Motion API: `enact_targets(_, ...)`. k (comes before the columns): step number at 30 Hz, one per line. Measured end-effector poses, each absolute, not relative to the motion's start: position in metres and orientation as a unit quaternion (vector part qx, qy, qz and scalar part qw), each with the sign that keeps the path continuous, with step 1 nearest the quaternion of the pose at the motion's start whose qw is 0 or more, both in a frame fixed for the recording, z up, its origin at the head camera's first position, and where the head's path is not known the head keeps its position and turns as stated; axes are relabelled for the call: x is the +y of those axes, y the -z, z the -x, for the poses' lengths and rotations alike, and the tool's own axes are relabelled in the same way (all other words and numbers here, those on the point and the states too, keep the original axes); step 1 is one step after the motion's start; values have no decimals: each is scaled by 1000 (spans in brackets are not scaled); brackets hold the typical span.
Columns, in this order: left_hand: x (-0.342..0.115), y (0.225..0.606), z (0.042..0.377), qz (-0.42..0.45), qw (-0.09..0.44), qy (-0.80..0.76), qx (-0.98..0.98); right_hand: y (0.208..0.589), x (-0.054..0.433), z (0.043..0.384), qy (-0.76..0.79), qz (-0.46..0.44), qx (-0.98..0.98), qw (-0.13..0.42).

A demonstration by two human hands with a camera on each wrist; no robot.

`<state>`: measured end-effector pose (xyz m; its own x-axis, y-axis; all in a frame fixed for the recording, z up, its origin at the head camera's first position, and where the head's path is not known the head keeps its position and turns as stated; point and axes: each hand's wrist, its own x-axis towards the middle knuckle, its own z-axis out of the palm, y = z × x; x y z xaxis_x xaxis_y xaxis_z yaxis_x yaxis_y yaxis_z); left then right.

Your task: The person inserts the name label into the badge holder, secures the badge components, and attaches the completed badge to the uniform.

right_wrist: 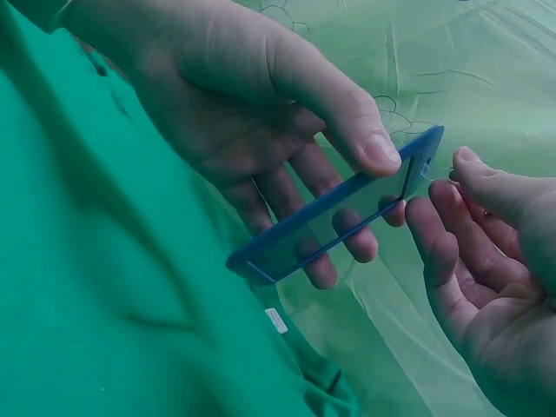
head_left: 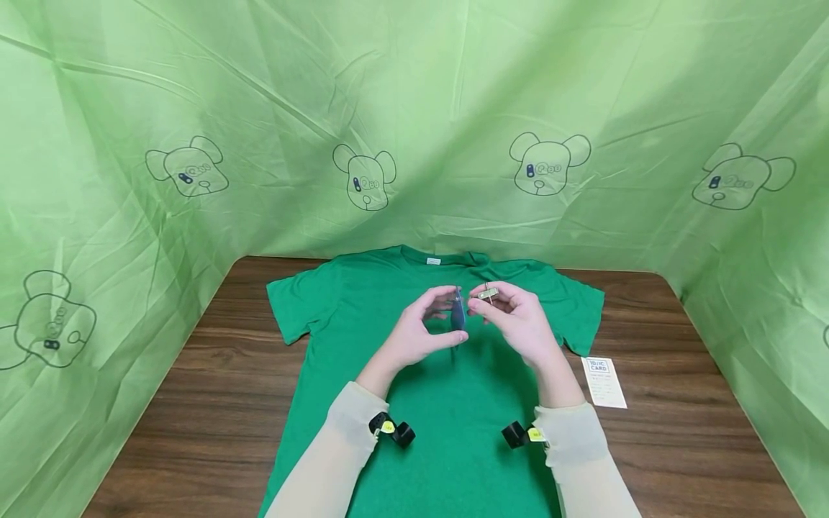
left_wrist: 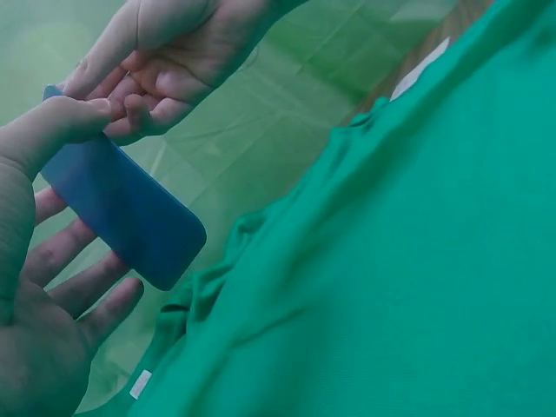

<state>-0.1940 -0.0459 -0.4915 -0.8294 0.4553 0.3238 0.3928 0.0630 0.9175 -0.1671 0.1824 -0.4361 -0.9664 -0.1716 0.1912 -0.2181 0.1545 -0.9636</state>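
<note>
My left hand (head_left: 417,331) holds a blue badge holder (head_left: 458,316) on edge above the green T-shirt (head_left: 388,424), thumb on one side and fingers on the other. In the right wrist view the badge holder (right_wrist: 300,223) has a clear window with a blue frame, and fingers show through it. The left wrist view has its plain blue back (left_wrist: 143,217). Close by, my right hand (head_left: 521,324) pinches a small metal badge clip (head_left: 488,293) near the holder's slotted end. A thin clear strap (right_wrist: 439,174) runs from that end toward the right fingertips.
The T-shirt lies spread on a dark wooden table (head_left: 207,388), collar at the far edge. A white card printed "ID/IC CARD" (head_left: 605,385) lies to the right, beside the shirt's sleeve. Green cloth (head_left: 440,86) with bear-head drawings hangs around the back and sides.
</note>
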Motion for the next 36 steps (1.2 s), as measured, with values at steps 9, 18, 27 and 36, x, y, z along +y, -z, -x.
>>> enact_targets(9,-47,491,192,-303,27,-628,717,432,187,165,-601,-148,-784,36)
enact_targets(18,-46,492,191,-314,29,-638,703,431,192,165,-611,-168,-773,27)
enact_targets(27,-48,496,194,-314,22,-664,678,431,201,166,-636,-175,-751,27)
enact_targets(36,-48,497,195,-309,21,-674,671,425,220,163,-653,-163,-739,13)
